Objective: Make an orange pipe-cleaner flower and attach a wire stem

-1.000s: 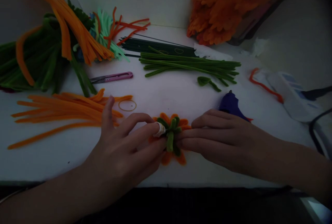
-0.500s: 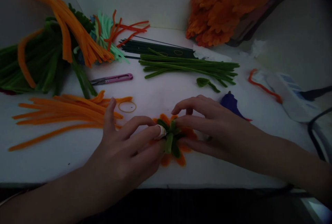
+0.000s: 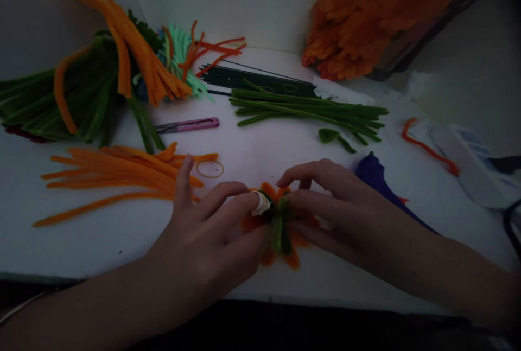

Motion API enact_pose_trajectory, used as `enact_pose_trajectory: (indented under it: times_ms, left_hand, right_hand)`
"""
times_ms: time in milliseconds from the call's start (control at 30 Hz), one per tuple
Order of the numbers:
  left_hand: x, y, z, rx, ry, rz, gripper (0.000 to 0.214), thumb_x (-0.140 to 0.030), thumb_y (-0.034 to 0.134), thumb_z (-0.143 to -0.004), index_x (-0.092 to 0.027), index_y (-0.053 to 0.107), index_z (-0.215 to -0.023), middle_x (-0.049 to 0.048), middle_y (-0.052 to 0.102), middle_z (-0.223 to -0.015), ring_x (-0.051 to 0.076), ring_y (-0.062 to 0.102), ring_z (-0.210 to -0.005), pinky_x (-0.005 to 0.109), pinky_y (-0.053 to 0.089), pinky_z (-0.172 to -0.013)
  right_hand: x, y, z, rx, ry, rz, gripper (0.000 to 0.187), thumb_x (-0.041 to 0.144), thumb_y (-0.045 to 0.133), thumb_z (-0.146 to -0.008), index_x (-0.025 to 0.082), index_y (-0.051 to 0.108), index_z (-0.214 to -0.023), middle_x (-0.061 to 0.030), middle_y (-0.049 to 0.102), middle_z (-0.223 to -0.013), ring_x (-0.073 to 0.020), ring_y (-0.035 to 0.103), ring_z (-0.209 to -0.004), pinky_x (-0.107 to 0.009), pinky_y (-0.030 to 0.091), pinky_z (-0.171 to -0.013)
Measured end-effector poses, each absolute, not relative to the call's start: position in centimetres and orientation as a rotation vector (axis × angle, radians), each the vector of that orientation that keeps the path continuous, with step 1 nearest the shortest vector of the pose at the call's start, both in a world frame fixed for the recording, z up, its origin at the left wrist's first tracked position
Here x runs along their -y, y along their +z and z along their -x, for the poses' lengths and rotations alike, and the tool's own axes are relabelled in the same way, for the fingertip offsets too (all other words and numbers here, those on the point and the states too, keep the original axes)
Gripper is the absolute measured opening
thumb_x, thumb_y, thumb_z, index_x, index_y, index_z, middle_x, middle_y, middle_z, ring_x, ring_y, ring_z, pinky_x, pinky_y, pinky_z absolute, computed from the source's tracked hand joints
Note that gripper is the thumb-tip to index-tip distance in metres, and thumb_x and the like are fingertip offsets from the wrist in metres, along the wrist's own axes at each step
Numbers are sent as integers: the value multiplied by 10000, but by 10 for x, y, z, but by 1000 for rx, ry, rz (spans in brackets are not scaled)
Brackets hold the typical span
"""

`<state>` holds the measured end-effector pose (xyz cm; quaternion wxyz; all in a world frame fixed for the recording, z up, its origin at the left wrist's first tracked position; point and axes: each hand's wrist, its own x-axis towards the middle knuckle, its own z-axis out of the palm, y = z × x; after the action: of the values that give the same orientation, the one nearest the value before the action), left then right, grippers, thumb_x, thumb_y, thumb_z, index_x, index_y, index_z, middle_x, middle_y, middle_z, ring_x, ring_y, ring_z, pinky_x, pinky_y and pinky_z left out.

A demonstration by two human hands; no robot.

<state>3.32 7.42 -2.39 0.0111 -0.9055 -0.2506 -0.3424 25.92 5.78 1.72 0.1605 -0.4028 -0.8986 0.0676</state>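
Between my two hands lies a pipe-cleaner flower [image 3: 292, 259] with orange petals and green loops at its centre. My left hand [image 3: 217, 231] pinches the flower's left side with thumb and fingers, little finger raised; one fingertip wears a white wrap [image 3: 261, 204]. From the right, my right hand [image 3: 329, 196] closes thumb and fingers on the green part [image 3: 278, 226]. The fingers hide some of the petals. Left of my hands lie loose orange pipe cleaners [image 3: 109, 169] beside a thin yellow rubber band [image 3: 210, 169].
Pink-handled snips [image 3: 189, 125] and green pipe cleaners [image 3: 305, 109] lie behind my hands. Dark green wires [image 3: 260, 81] lie farther back. A big green bundle [image 3: 81, 90] stands at left. Orange flowers [image 3: 366, 25] are back right. A purple piece [image 3: 372, 172] and white power strip [image 3: 474, 164] are right.
The whole view has shifted, so everything sits slightly farther right. Both hands keep hold of the flower, with only small finger movement. More of the purple piece shows.
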Motion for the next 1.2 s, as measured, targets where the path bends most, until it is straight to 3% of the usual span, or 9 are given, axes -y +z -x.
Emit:
enact_pose_trajectory:
  times_ms: [400,633,767,933,1200]
  left_hand:
    - [-73,-25,-33,791,-1141,2816,133,-186,541,-891,-253,656,-883,-23,678,-968,192,635,-971,649,53,-1166]
    - [-74,-21,-30,1113,-1258,3016,178,-233,585,-847,-276,569,-1019,-76,682,-941,112,660,-889,381,156,-1212]
    - [-73,-24,-31,1132,-1284,2945,226,-216,599,-831,-276,560,-1045,-91,700,-913,111,676,-843,409,108,-1226]
    - [-73,-28,-32,1058,-1222,2903,203,-241,607,-829,-295,568,-1022,-107,714,-904,130,671,-939,505,9,-1219]
    - [-76,-22,-27,904,-1107,2990,133,-239,583,-857,-244,575,-991,-97,719,-895,115,661,-948,485,-65,-1211]
  right_hand:
    - [-50,10,-263,2529,117,1148,118,203,521,-941,223,565,-1049,-56,563,-1131,-163,553,-894,-336,488,-798]
    - [-50,11,-261,2518,81,1134,91,200,506,-949,218,564,-1016,-52,561,-1117,-150,560,-873,-299,486,-771]
    - [-50,11,-262,2526,96,1136,126,181,519,-940,216,561,-1053,-46,553,-1116,-141,555,-873,-287,475,-769]
    - [-49,12,-261,2556,26,1140,88,172,505,-945,208,560,-1003,-36,538,-1098,-141,542,-874,-300,463,-752]
    - [-48,12,-262,2568,17,1106,115,124,499,-943,207,559,-995,-26,523,-1103,-134,514,-855,-301,438,-732]
